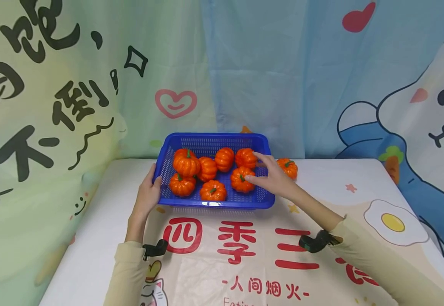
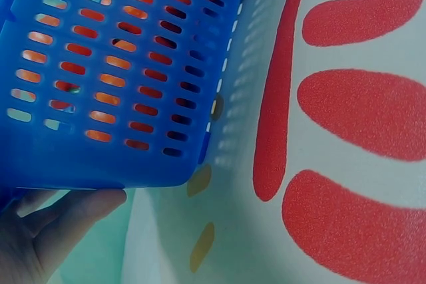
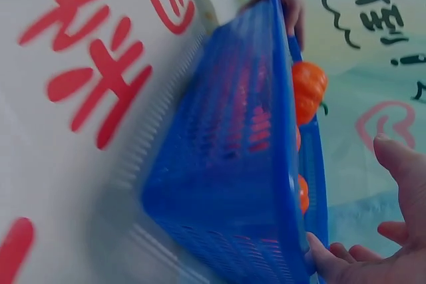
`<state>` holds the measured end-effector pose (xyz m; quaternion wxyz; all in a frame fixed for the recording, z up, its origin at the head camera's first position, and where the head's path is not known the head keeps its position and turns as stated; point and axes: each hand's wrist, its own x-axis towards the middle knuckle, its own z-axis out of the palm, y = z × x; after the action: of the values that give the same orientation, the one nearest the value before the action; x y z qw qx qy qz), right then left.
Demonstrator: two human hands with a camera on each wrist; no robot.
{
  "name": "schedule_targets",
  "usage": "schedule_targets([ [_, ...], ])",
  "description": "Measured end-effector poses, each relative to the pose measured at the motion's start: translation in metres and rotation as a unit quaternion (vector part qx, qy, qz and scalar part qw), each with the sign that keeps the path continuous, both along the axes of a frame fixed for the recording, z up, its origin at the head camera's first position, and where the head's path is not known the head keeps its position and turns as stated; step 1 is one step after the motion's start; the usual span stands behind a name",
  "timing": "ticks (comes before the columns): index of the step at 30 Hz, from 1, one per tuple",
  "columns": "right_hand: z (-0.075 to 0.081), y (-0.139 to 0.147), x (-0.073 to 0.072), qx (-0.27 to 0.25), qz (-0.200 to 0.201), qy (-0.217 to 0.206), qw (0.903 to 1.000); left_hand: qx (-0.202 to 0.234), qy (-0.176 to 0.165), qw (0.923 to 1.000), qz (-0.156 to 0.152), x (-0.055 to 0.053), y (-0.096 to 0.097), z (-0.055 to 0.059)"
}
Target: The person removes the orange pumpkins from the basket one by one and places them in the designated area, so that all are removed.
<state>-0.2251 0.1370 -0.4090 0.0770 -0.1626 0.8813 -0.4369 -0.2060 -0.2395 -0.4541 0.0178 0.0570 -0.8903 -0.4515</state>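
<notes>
A blue plastic basket (image 1: pixel 216 205) with slotted walls holds several small orange pumpkins (image 1: pixel 213 191). My left hand (image 1: pixel 150 193) grips its left end, with the thumb (image 2: pixel 93 207) against the rim and the other fingers partly hidden behind it. Over the right end, my right hand (image 1: pixel 269 174) is spread with nothing between thumb and fingers. Its thumb overlaps a front pumpkin (image 1: pixel 241 180) in the head view, while its fingertips are right at a back pumpkin (image 1: pixel 246 158). From the right wrist, the same hand (image 3: pixel 393 224) shows extended fingers beside the rim.
Another orange pumpkin (image 1: pixel 287 168) lies on the table outside the basket, just beyond my right hand. Printed cloth (image 1: pixel 252 97) hangs along the table's back edge. A mat (image 1: pixel 199 272) with red lettering covers the front of the table.
</notes>
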Motion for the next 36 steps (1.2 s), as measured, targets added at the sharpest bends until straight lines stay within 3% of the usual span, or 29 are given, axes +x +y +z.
schedule_targets([
  [6, 0.002, -0.006, -0.034, 0.027, 0.003, 0.010, 0.9996, 0.000, -0.001, 1.0000, -0.001, 0.001, 0.001, 0.000],
  [13, 0.009, -0.013, -0.068, 0.034, 0.011, -0.062, 0.9974, -0.006, -0.001, 1.0000, -0.002, 0.000, 0.001, 0.004],
  [18, 0.011, -0.024, -0.084, 0.081, 0.039, -0.111, 0.9897, -0.002, 0.001, 1.0000, 0.001, -0.001, -0.001, 0.001],
  [22, 0.004, -0.031, -0.093, 0.128, 0.066, -0.105, 0.9840, -0.004, 0.002, 1.0000, 0.001, 0.000, -0.002, -0.002],
  [27, -0.005, -0.035, -0.100, 0.177, 0.069, -0.095, 0.9772, -0.008, 0.002, 1.0000, -0.001, 0.001, -0.002, -0.003],
  [36, -0.008, -0.040, -0.105, 0.274, 0.070, -0.004, 0.9591, -0.009, 0.004, 1.0000, 0.000, 0.000, 0.000, 0.000],
])
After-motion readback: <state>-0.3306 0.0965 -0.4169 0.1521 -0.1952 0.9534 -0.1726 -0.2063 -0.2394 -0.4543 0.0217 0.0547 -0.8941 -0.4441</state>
